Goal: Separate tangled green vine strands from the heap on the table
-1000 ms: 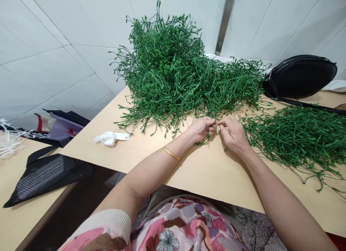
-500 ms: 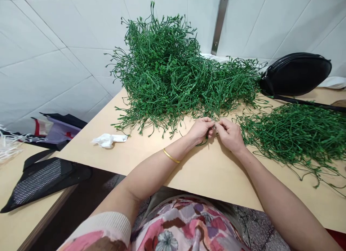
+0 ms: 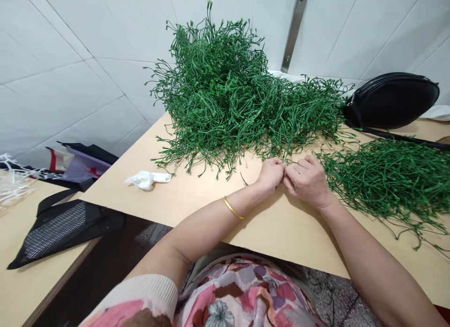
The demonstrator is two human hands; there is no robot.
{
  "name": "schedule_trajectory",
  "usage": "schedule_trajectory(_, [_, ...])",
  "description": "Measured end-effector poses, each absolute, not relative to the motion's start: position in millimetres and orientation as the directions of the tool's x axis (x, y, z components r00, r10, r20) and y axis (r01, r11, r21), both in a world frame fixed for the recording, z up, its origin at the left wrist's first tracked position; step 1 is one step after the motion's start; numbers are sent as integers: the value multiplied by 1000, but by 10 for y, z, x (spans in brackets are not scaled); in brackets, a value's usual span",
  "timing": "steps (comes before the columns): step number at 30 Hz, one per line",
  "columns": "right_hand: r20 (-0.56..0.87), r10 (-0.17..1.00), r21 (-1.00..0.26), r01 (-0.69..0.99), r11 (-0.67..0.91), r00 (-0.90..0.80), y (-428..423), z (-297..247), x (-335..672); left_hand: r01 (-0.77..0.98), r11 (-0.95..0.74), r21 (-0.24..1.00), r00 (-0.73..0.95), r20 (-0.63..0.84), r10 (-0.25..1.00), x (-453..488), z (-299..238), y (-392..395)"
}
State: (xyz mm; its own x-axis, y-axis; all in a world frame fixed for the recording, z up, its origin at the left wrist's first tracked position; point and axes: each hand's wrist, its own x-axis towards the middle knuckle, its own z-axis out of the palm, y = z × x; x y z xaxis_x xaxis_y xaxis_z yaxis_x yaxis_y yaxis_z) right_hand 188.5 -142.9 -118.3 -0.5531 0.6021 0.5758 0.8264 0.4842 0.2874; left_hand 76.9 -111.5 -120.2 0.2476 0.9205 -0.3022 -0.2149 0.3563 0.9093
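A: What's shifted since the last look?

B: The bare left hand (image 3: 270,174) and bare right hand (image 3: 307,181) have drawn closer together, and the small green loop that hung under the left hand has dropped out of sight.

A: And the fingers (image 3: 293,171)?

B: Narrow, pinched tip to tip just above the desk, on a thin green plastic stem (image 3: 290,162) that barely shows between them. Most of it is hidden, so I can't tell how far it runs.

A: Where is that stem, compared with the greenery?

B: Just in front of the tall, tangled heap of green plastic sprigs (image 3: 225,92), and close beside the flatter pile of green plastic sprigs (image 3: 390,177) on the right. Both lie on the pale wooden desk (image 3: 211,214).

A: What else is nearby?

B: A crumpled white tissue (image 3: 147,179) lies left of the hands, and a black leather zip pouch (image 3: 392,101) sits against the white tiled wall (image 3: 87,59). A gold bangle (image 3: 233,208) circles the left wrist.
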Motion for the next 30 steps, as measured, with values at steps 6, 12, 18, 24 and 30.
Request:
schedule_trajectory(6, [566,638,169,831,531,-523,-1444,-1176,1894,-220,322,921,218,-275,936,793,-1267,-1140])
schedule_trajectory(12, [627,660,-155,764,626,-413,-1574,-1048,1734,-252,365,896,201,-321,926,774,-1215,-1021])
schedule_trajectory(18, [661,609,94,854,511,-437,-1590,-1029,1653,-361,310,879,303,-204,931,707,-1228,-995])
schedule_trajectory(24, [649,671,87,911,403,-359,-1556,-1114,1767,-372,403,836,407,-243,880,644,-1201,-996])
schedule_trajectory(30, [601,792,-611,701,367,109,-1456,-1133,1977,-397,522,755,559,-252,790,543,-1185,-920])
